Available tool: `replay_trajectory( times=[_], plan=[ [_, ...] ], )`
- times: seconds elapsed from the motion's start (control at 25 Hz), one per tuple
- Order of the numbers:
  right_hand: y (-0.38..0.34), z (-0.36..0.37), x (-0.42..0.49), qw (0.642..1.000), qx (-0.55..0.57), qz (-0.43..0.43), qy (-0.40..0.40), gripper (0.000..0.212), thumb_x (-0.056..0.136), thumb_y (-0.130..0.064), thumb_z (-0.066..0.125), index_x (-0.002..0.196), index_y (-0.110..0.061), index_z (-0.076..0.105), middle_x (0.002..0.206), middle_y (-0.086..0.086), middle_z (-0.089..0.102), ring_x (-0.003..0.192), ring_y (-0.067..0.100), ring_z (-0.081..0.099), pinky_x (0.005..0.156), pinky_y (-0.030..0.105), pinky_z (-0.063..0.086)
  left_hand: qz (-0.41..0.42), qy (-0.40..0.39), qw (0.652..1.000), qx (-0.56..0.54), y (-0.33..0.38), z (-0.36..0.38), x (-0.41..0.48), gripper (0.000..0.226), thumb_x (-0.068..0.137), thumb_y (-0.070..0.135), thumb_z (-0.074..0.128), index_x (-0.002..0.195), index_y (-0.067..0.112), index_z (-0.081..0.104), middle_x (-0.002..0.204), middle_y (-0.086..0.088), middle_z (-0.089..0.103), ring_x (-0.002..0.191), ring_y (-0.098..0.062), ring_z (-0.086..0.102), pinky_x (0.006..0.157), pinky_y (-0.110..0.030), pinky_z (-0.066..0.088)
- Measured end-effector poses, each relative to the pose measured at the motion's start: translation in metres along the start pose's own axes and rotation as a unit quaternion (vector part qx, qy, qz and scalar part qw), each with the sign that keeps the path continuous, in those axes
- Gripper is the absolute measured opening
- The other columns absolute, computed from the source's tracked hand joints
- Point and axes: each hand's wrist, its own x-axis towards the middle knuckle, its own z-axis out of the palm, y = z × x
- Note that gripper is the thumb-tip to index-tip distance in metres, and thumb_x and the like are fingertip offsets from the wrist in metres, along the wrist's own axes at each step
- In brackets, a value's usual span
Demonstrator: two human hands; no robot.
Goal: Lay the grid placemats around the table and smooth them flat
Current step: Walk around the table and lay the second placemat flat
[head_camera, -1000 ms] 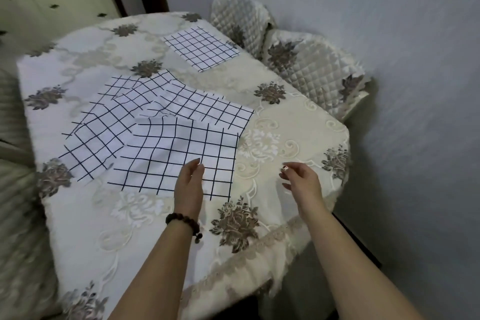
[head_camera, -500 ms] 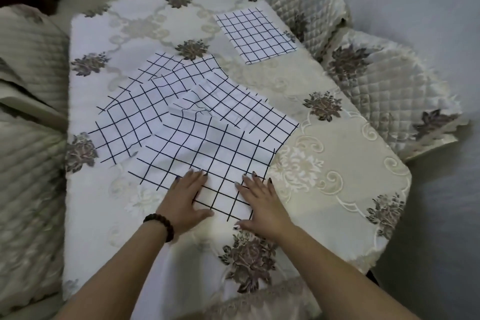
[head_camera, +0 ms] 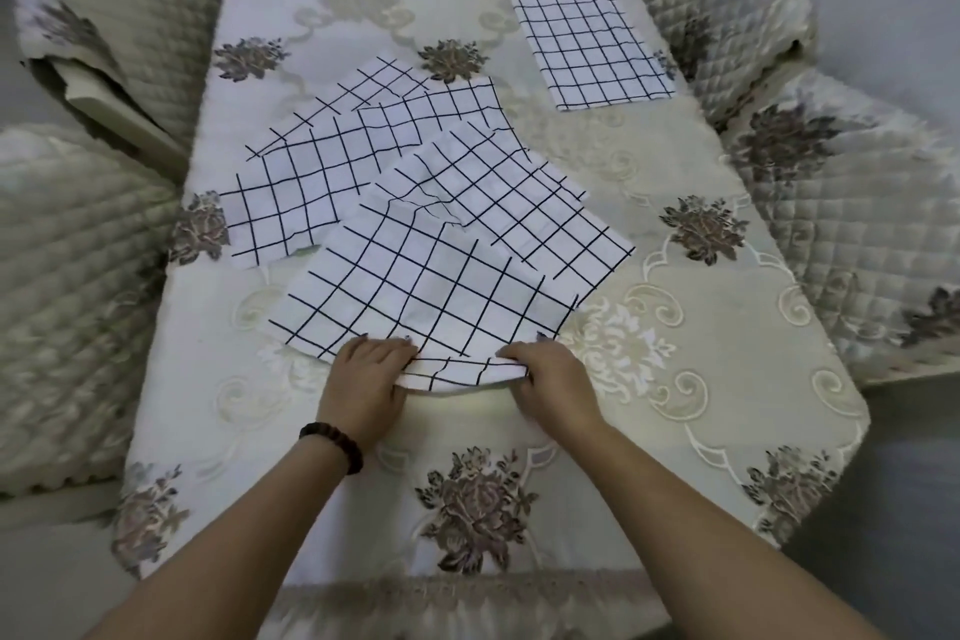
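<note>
Several white placemats with black grid lines lie on the table [head_camera: 727, 379]. The nearest placemat [head_camera: 415, 296] sits on top of an overlapping pile in the middle. My left hand [head_camera: 369, 379] and my right hand [head_camera: 550, 379] each pinch its near edge, which is lifted and bunched between them. Behind it lie a second placemat [head_camera: 524, 203] and a third placemat [head_camera: 311, 182], both wrinkled and askew. One separate placemat [head_camera: 589, 49] lies flat at the far right of the table.
The table wears a cream cloth with brown flower motifs. Quilted chairs stand on the left [head_camera: 78, 250] and on the right [head_camera: 852, 203], close against the table's sides. A grey wall is at the right.
My view has swung to face the table squarely. Both hands went from lying flat on the nearest placemat to gripping its near edge and lifting it slightly.
</note>
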Motion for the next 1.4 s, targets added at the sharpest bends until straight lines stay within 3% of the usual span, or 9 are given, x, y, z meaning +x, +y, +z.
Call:
replay_trajectory(
  times=[0.2, 0.48, 0.6, 0.76, 0.84, 1.0, 1.12, 1.24, 1.4],
  plan=[
    [0.009, -0.06, 0.011, 0.987, 0.136, 0.035, 0.084, 0.035, 0.075, 0.007, 0.056, 0.093, -0.017, 0.074, 0.092, 0.002, 0.073, 0.086, 0.016, 0.067, 0.077, 0.024, 0.05, -0.122, -0.008, 0.992, -0.022, 0.006, -0.027, 0.008, 0.026, 0.061, 0.012, 0.055, 0.081, 0.012, 0.072, 0.078, -0.007, 0.073, 0.082, -0.032, 0.066, 0.083, -0.039, 0.044],
    [0.023, -0.185, 0.039, 0.952, 0.268, 0.04, 0.141, 0.028, 0.074, 0.009, 0.061, 0.094, -0.008, 0.071, 0.066, -0.023, 0.07, 0.066, -0.009, 0.061, 0.068, 0.016, 0.05, -0.212, 0.103, 0.951, -0.202, 0.016, -0.109, 0.056, 0.019, 0.078, 0.0, 0.068, 0.094, 0.008, 0.074, 0.092, -0.012, 0.072, 0.089, -0.021, 0.063, 0.076, -0.02, 0.042],
    [0.006, -0.241, 0.041, 0.933, 0.307, 0.002, 0.19, 0.03, 0.073, 0.006, 0.06, 0.086, -0.019, 0.07, 0.07, -0.021, 0.072, 0.07, -0.002, 0.064, 0.068, 0.021, 0.052, -0.219, 0.164, 0.891, -0.362, 0.036, -0.168, 0.087, 0.035, 0.072, -0.001, 0.071, 0.072, 0.034, 0.074, 0.077, 0.007, 0.07, 0.077, -0.011, 0.06, 0.07, -0.016, 0.048],
    [-0.03, -0.296, 0.037, 0.887, 0.376, -0.069, 0.259, 0.031, 0.071, 0.006, 0.057, 0.081, -0.02, 0.069, 0.069, -0.013, 0.072, 0.07, 0.007, 0.065, 0.066, 0.026, 0.053, -0.175, 0.249, 0.776, -0.552, 0.078, -0.231, 0.109, 0.028, 0.064, 0.0, 0.061, 0.063, 0.024, 0.074, 0.062, 0.011, 0.07, 0.067, -0.01, 0.065, 0.063, -0.023, 0.053],
    [-0.046, -0.319, 0.031, 0.868, 0.396, -0.115, 0.278, 0.027, 0.061, -0.001, 0.062, 0.075, -0.023, 0.07, 0.068, -0.011, 0.071, 0.068, 0.008, 0.064, 0.059, 0.023, 0.05, -0.146, 0.278, 0.75, -0.583, 0.096, -0.255, 0.116, 0.016, 0.069, 0.001, 0.062, 0.07, 0.015, 0.07, 0.064, 0.002, 0.068, 0.064, -0.012, 0.064, 0.062, -0.026, 0.052],
    [-0.075, -0.364, 0.021, 0.852, 0.371, -0.206, 0.306, 0.03, 0.076, 0.004, 0.052, 0.085, -0.021, 0.065, 0.081, -0.007, 0.067, 0.075, 0.011, 0.061, 0.06, 0.026, 0.048, -0.077, 0.346, 0.746, -0.563, 0.124, -0.308, 0.114, 0.007, 0.078, 0.012, 0.069, 0.071, 0.015, 0.07, 0.068, 0.002, 0.068, 0.068, -0.017, 0.063, 0.065, -0.031, 0.053],
    [-0.096, -0.393, 0.013, 0.836, 0.365, -0.24, 0.333, 0.004, 0.087, -0.012, 0.057, 0.087, -0.011, 0.061, 0.076, 0.006, 0.058, 0.067, 0.015, 0.055, 0.054, 0.024, 0.047, -0.027, 0.387, 0.759, -0.523, 0.156, -0.347, 0.102, 0.017, 0.084, 0.018, 0.068, 0.068, 0.016, 0.063, 0.056, 0.013, 0.063, 0.057, -0.005, 0.06, 0.057, -0.023, 0.05],
    [-0.112, -0.408, 0.005, 0.833, 0.35, -0.243, 0.354, 0.026, 0.088, -0.032, 0.061, 0.071, -0.014, 0.053, 0.061, -0.005, 0.044, 0.052, 0.008, 0.042, 0.045, 0.018, 0.042, -0.026, 0.427, 0.779, -0.458, 0.176, -0.366, 0.091, 0.032, 0.086, 0.025, 0.066, 0.06, 0.021, 0.049, 0.04, 0.018, 0.045, 0.042, 0.002, 0.041, 0.045, -0.016, 0.037],
    [-0.124, -0.418, 0.001, 0.827, 0.347, -0.232, 0.378, 0.044, 0.089, -0.026, 0.06, 0.058, -0.019, 0.029, 0.046, -0.016, 0.029, 0.042, 0.0, 0.026, 0.04, 0.015, 0.028, -0.032, 0.458, 0.771, -0.441, 0.182, -0.38, 0.085, 0.031, 0.081, 0.034, 0.069, 0.059, 0.021, 0.051, 0.051, 0.014, 0.046, 0.049, -0.003, 0.04, 0.052, -0.021, 0.037]
  ],
)
